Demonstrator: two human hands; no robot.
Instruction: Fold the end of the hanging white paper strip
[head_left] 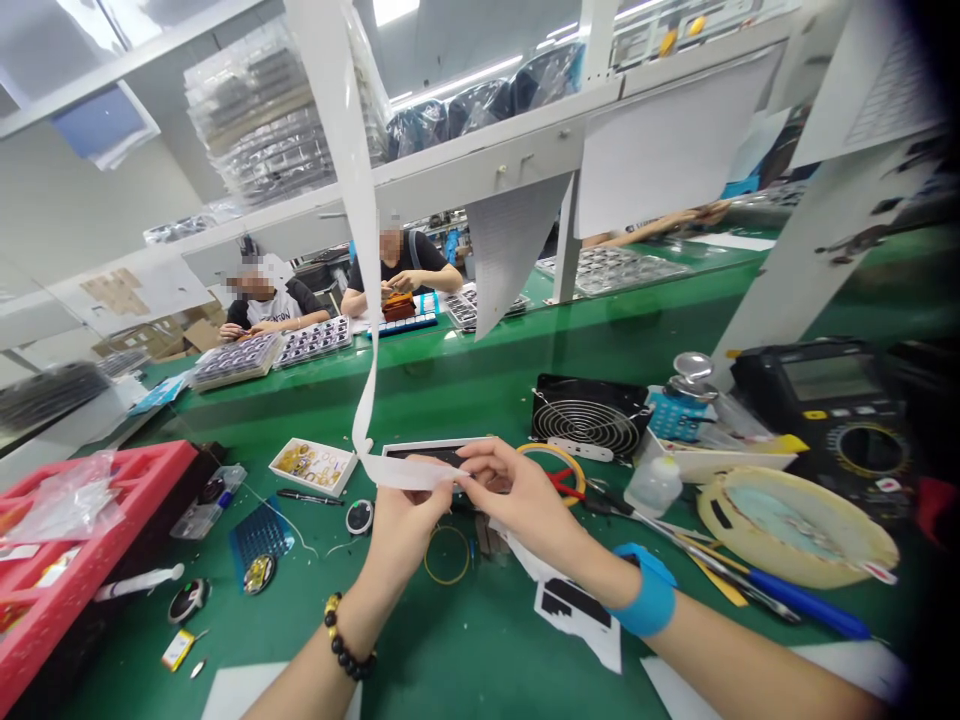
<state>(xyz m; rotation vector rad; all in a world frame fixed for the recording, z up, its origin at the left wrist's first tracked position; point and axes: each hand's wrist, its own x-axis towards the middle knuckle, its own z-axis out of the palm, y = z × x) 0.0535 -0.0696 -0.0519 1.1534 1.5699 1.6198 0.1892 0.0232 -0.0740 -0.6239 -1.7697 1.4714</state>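
A long white strip (pixel 358 210) hangs from above, bends near the bench top and runs across to my hands. My left hand (pixel 405 530) is closed on the strip near its end, thumb in front and the other fingers mostly hidden behind it. Thumb and fingertips of my right hand (pixel 517 495) pinch together at the strip's end, close against the left thumb. Behind the hands lies a white-edged tray with a dark inside (pixel 427 447), partly covered. Under the right forearm is a white sheet with black patches (pixel 577 620).
At left stands a red tray (pixel 161 485); a small white box of parts (pixel 315 488) sits beyond. Rightward are a fan (pixel 589 415), a clear bottle (pixel 654 485), a yellowish bowl (pixel 847 560), tweezers, a blue-handled tool (pixel 810 603) and a multimeter (pixel 832 400). People work across the bench.
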